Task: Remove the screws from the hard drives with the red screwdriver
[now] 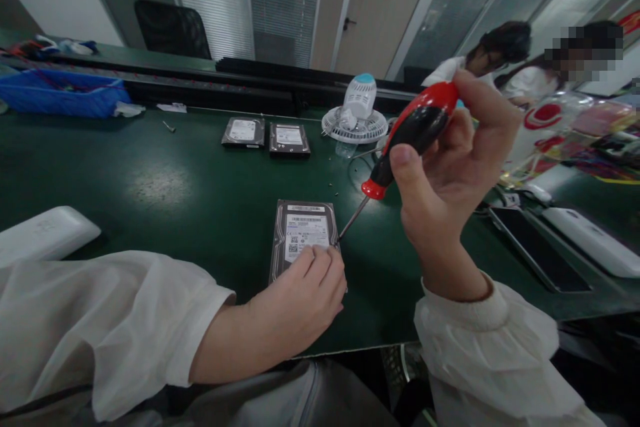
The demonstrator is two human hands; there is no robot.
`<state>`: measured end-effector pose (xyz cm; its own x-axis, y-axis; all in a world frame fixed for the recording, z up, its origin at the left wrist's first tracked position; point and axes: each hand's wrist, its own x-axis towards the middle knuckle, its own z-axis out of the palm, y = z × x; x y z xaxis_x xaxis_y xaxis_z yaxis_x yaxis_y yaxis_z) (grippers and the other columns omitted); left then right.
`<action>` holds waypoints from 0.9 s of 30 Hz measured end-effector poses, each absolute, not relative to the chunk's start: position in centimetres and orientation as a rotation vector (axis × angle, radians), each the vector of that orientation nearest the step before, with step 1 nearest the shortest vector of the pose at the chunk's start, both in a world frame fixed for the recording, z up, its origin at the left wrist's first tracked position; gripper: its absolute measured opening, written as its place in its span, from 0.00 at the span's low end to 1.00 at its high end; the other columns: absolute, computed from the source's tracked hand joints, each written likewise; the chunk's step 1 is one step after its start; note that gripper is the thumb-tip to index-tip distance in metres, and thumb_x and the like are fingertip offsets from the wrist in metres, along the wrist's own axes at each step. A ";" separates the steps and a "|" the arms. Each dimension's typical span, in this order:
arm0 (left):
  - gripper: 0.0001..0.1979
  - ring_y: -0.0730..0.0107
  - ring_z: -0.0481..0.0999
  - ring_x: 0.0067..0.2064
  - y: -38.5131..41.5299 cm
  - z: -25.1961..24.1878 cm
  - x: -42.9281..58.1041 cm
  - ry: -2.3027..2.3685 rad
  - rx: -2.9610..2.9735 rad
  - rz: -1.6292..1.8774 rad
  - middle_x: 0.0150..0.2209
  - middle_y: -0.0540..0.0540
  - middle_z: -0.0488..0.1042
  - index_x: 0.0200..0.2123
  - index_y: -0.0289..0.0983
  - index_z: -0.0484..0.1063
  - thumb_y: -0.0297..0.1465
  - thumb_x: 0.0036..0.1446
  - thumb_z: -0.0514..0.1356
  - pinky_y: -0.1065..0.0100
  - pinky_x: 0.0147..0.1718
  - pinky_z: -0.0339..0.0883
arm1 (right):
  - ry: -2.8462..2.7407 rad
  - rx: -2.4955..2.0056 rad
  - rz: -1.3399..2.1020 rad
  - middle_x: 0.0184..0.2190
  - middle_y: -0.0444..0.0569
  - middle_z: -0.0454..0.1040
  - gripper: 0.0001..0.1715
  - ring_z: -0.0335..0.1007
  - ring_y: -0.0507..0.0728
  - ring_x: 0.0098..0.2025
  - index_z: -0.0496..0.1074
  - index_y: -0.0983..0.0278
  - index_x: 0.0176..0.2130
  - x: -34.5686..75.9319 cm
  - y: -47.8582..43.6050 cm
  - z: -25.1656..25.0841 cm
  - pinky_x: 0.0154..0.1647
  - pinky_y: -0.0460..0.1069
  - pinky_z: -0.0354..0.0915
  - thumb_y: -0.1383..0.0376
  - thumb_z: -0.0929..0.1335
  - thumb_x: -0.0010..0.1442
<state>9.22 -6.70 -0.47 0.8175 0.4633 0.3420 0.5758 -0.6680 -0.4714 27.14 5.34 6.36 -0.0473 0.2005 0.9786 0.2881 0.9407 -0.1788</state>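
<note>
A hard drive (306, 223) with a white label lies flat on the green table in front of me. My left hand (313, 287) rests over its near part, fingers bent and held together at its right edge; the hand hides that portion, fingertips included. In my right hand (450, 160) is a screwdriver (417, 123) with a red and black handle, gripped between thumb and fingers. Its shaft slants down to the left, and the tip meets the drive's right edge close to my left fingers. Whether a screw sits under the tip, I cannot tell.
Two more hard drives, one on the left (243, 132) and one on the right (289, 139), lie farther back. Beside them is a white fan (355, 123). Tiny screws (336, 194) are scattered nearby. A phone (540, 247) lies at right, a blue bin (65, 93) at far left. Two people sit beyond.
</note>
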 end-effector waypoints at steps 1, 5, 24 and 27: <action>0.21 0.48 0.76 0.47 -6.7 -0.5 9.2 -0.759 -2.419 -0.266 0.52 0.31 0.78 0.51 0.25 0.75 0.35 0.70 0.50 0.54 0.47 0.62 | -1.615 -0.395 -0.084 0.56 0.45 0.68 0.33 0.72 0.54 0.47 0.68 0.47 0.59 27.1 5.3 6.4 0.44 0.51 0.76 0.56 0.74 0.55; 0.21 0.49 0.75 0.47 -6.7 -0.5 9.2 -0.752 -2.409 -0.285 0.52 0.31 0.78 0.51 0.25 0.75 0.35 0.70 0.49 0.54 0.47 0.62 | -1.664 -0.385 -0.040 0.59 0.45 0.66 0.32 0.74 0.56 0.50 0.66 0.46 0.60 27.0 5.2 6.3 0.47 0.52 0.77 0.56 0.72 0.58; 0.22 0.49 0.76 0.48 -6.7 -0.6 9.2 -0.759 -2.416 -0.262 0.52 0.30 0.77 0.53 0.25 0.75 0.36 0.70 0.50 0.54 0.47 0.62 | -1.674 -0.303 0.079 0.58 0.46 0.63 0.30 0.73 0.56 0.51 0.66 0.46 0.60 26.6 4.9 6.3 0.49 0.53 0.75 0.58 0.71 0.59; 0.22 0.49 0.76 0.48 -6.7 -0.5 9.1 -0.751 -2.425 -0.255 0.53 0.30 0.77 0.53 0.25 0.75 0.35 0.70 0.50 0.54 0.47 0.63 | -1.606 -0.347 -0.026 0.52 0.45 0.64 0.32 0.70 0.53 0.48 0.66 0.47 0.56 26.6 4.6 6.5 0.48 0.50 0.74 0.60 0.75 0.54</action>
<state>9.15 -6.72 -0.50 0.8230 0.4570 0.3374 0.5680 -0.6722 -0.4750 26.57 4.57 6.48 -0.0248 0.2057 0.9783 0.2369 0.9520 -0.1941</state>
